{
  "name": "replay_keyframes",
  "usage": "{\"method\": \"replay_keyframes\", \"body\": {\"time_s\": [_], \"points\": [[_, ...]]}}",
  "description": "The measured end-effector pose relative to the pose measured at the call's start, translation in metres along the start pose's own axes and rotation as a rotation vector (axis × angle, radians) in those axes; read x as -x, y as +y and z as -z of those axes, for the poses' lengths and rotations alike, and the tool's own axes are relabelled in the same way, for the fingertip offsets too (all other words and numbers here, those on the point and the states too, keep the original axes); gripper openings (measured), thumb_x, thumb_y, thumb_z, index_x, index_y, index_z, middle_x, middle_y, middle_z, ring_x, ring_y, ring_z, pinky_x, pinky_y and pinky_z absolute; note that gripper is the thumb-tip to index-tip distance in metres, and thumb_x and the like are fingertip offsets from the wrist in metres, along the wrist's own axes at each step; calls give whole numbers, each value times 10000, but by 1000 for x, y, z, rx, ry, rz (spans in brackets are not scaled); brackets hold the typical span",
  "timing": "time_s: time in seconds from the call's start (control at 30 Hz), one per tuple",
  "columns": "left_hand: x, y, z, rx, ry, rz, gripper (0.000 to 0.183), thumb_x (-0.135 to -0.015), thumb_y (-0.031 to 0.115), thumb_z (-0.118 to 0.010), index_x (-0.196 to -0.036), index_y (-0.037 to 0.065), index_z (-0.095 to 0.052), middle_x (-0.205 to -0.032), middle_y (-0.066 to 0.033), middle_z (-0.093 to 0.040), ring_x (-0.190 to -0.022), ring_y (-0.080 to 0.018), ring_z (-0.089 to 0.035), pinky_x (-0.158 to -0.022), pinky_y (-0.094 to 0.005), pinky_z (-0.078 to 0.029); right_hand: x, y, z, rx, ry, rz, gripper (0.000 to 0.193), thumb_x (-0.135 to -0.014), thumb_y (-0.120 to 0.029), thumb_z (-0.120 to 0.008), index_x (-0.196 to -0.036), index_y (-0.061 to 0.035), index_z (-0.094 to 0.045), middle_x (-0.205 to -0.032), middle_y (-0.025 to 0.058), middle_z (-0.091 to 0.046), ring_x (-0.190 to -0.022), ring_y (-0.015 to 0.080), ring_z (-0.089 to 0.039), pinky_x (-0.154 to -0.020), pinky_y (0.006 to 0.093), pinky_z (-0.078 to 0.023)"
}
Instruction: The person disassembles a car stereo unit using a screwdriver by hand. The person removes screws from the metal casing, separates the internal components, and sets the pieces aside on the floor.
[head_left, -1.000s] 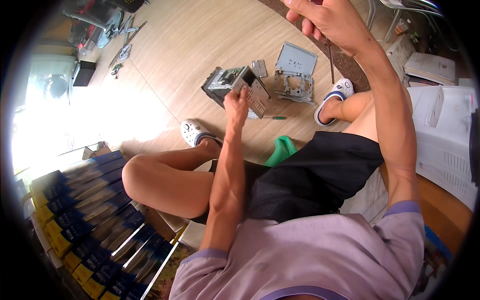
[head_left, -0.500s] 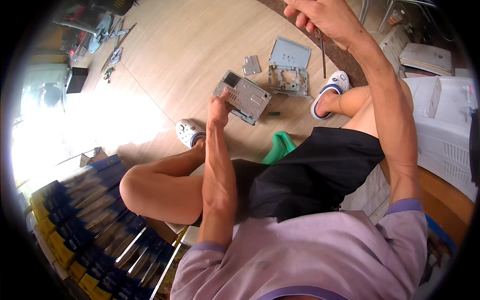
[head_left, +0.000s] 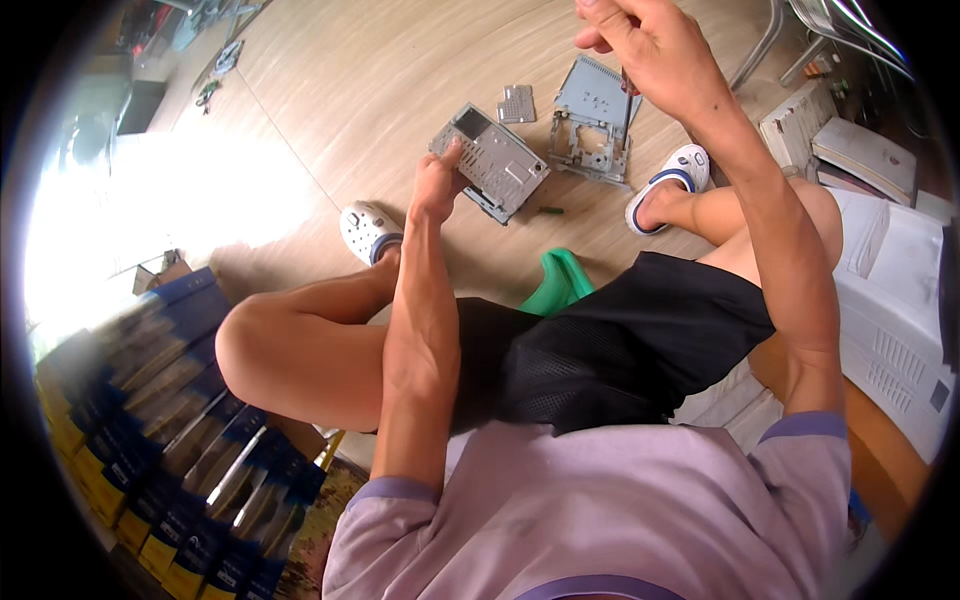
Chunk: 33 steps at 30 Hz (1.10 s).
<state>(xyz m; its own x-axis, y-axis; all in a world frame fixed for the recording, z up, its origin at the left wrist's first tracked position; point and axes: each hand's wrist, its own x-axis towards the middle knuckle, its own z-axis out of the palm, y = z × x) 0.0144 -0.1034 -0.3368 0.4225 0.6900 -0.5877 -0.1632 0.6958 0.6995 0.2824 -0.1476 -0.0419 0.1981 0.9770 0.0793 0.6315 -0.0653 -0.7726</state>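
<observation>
A flat metal drive unit (head_left: pixel 505 170) with a dark square patch and slots hangs above the floor between my knees. My left hand (head_left: pixel 438 183) is closed on its left edge, thumb on top. My right hand (head_left: pixel 655 50) is raised at the upper right, closed round a screwdriver (head_left: pixel 627 108); its thin shaft points down and its handle is mostly hidden. Below that shaft, on the floor, lie a grey metal frame (head_left: pixel 572 150) with a cut-out and a bluish metal cover (head_left: pixel 590 95). A small perforated plate (head_left: pixel 516 104) lies left of them.
A small green piece (head_left: pixel 551 210) lies on the wood floor near my feet. A green plastic object (head_left: pixel 560 282) sits between my legs. Blue and yellow boxes (head_left: pixel 170 480) line the lower left. A white machine (head_left: pixel 885 310) and metal chair legs (head_left: pixel 760 45) stand at right.
The view has shifted slightly. My right hand sits a little lower, and the screwdriver shaft now overlaps the metal cover and frame. The left hand still grips the drive unit.
</observation>
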Motion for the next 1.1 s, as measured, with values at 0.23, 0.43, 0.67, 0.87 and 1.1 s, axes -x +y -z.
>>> {"method": "replay_keyframes", "body": {"time_s": [0.23, 0.43, 0.67, 0.87, 1.1], "points": [[8, -12, -11, 68, 120, -22, 343, -1072, 309, -603, -1221, 6, -664, -1153, -115, -712, -1026, -262, -709, -937, -475, -596, 11, 8, -23, 181, -163, -55, 415, -1031, -394, -643, -1122, 7, -700, -839, 74, -711, -692, 169, -682, -615, 299, -542], [28, -31, -18, 113, 163, 64, 327, -1042, 345, -651, -1194, 55, -666, -1084, -75, -693, -963, -229, -688, -887, -403, -590, 30, 31, -25, 83, -322, -167, 413, -982, -342, -733, -1215, -1, -710, -934, 97, -750, -764, 142, -719, -728, 300, -590], [64, -52, -33, 100, 192, 119, 268, -1055, 336, -638, -1100, 79, -701, -1052, -39, -711, -920, -178, -666, -885, -375, -585, 61, 54, -26, -14, -401, -143, 323, -972, -83, -690, -1276, 25, -676, -1137, 129, -740, -992, 158, -714, -897, 313, -576], [82, -58, -40, 70, 188, 152, 334, -1071, 379, -597, -1171, 73, -686, -1150, -65, -715, -1089, -193, -663, -995, -403, -535, 84, 63, -44, -168, -410, -167, 324, -969, -138, -663, -1272, -23, -678, -1115, 167, -759, -1024, 253, -731, -892, 368, -577], [81, -68, -32, 125, 101, 153, 408, -1084, 432, -551, -1231, 73, -676, -1210, -63, -712, -1163, -200, -631, -1063, -425, -483, 100, 46, -72, -239, -425, -4, 264, -986, -91, -635, -1234, -12, -679, -1007, 199, -762, -923, 273, -770, -815, 364, -599]]}}
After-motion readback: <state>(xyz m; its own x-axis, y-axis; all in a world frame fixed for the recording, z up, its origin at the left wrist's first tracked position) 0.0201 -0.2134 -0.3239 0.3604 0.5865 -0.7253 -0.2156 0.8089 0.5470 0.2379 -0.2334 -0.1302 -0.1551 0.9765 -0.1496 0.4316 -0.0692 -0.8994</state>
